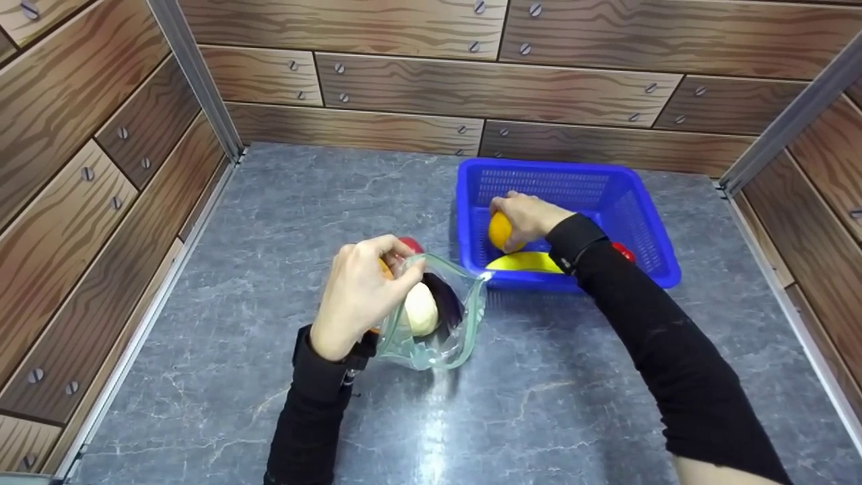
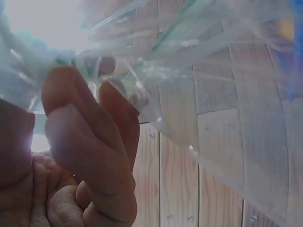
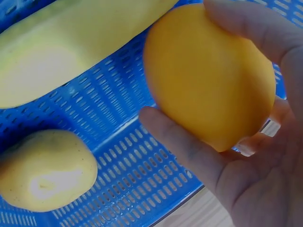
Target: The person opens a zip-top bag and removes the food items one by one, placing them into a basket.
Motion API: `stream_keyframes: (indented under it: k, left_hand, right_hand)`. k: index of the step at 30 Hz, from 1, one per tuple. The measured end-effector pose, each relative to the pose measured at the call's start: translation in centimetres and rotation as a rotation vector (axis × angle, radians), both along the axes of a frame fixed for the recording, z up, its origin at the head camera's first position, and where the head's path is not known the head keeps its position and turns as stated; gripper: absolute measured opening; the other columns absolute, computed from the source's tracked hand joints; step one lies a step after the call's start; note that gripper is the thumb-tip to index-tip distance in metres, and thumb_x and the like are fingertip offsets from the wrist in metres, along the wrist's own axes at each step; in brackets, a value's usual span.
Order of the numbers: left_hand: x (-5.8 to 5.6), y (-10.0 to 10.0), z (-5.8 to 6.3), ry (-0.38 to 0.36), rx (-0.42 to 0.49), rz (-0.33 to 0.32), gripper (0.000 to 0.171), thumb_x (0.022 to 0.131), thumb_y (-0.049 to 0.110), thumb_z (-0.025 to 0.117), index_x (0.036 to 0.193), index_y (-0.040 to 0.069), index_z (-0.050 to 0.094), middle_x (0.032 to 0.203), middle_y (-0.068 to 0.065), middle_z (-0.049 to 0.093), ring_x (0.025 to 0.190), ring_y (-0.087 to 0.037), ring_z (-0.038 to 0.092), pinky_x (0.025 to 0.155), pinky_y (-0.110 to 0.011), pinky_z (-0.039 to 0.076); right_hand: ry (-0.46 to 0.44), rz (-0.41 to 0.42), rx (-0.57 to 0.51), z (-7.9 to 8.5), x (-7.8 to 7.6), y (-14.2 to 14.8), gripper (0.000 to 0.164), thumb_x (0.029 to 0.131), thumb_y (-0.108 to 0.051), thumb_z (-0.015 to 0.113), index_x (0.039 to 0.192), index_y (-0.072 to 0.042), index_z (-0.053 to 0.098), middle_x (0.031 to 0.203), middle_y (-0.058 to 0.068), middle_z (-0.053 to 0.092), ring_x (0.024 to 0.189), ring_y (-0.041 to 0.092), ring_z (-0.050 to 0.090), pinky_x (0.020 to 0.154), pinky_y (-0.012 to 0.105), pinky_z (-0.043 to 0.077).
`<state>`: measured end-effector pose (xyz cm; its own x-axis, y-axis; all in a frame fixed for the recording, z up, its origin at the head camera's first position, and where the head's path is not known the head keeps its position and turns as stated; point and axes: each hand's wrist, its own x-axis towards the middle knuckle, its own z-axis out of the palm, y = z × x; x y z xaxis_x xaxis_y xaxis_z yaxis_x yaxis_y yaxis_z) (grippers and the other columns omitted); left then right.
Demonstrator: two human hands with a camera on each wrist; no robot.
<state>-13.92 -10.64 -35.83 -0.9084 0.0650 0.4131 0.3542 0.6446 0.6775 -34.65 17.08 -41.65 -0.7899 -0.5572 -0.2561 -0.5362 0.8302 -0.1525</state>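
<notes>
My left hand [image 1: 360, 286] pinches the rim of a clear zip bag [image 1: 475, 316] with a green seal, its mouth spread towards me. Through the mouth show a dark purple eggplant [image 1: 446, 303] and a pale, rounded white piece [image 1: 421, 311]. Something red [image 1: 410, 244] and a bit of orange show by the fingers. In the left wrist view, thumb and fingers [image 2: 90, 137] hold the film. Over the blue basket [image 1: 569, 168], my right hand [image 1: 535, 215] grips an orange [image 3: 208, 75], fingers curled round its sides. A yellow banana [image 1: 525, 262] lies below it.
In the basket, a potato-like yellowish thing [image 3: 47, 170] shows in the right wrist view, and something red [image 1: 623, 252] sits near the right forearm. The basket stands on a grey marbled tabletop [image 1: 323, 195]. Wood-patterned panels [image 1: 404, 81] enclose the back and sides.
</notes>
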Motion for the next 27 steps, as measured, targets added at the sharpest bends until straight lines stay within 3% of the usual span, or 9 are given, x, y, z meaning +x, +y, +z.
stream_keyframes:
  k: [10,19,23,27]
  left_hand:
    - [0.1,0.0,0.0,-0.007,0.006,0.002,0.015,0.083,0.030,0.071,0.084,0.016,0.073,0.063,0.009,0.062,0.052,-0.004,0.050,0.050,-0.022,0.039]
    - [0.2,0.0,0.0,-0.019,0.007,0.004,0.016,0.083,0.031,0.071,0.085,0.015,0.074,0.064,0.008,0.063,0.054,-0.004,0.052,0.051,-0.022,0.040]
    - [0.2,0.0,0.0,-0.018,0.007,0.004,0.016,0.083,0.031,0.071,0.085,0.015,0.074,0.064,0.008,0.063,0.055,-0.004,0.053,0.052,-0.023,0.041]
    - [0.2,0.1,0.0,-0.021,0.014,0.001,0.016,0.083,0.031,0.072,0.085,0.015,0.074,0.065,0.008,0.063,0.056,-0.004,0.053,0.053,-0.022,0.042]
  right_hand:
    - [0.022,0.046,-0.017,0.4,0.0,0.3,0.055,0.072,-0.017,0.081,0.122,-0.005,0.061,0.120,0.022,0.064,0.115,0.042,0.056,0.098,0.052,0.046]
    - [0.066,0.062,-0.100,2.9,0.3,1.5,0.042,0.081,-0.016,0.075,0.120,-0.002,0.064,0.122,0.019,0.066,0.119,0.042,0.056,0.104,0.055,0.041]
    - [0.112,0.098,-0.163,4.3,1.2,2.0,0.040,0.083,-0.019,0.074,0.119,-0.003,0.065,0.121,0.018,0.067,0.110,0.038,0.062,0.097,0.052,0.048]
    - [0.158,0.142,-0.223,5.7,3.2,1.9,0.040,0.084,-0.023,0.073,0.119,-0.005,0.065,0.119,0.015,0.067,0.103,0.032,0.064,0.092,0.048,0.051]
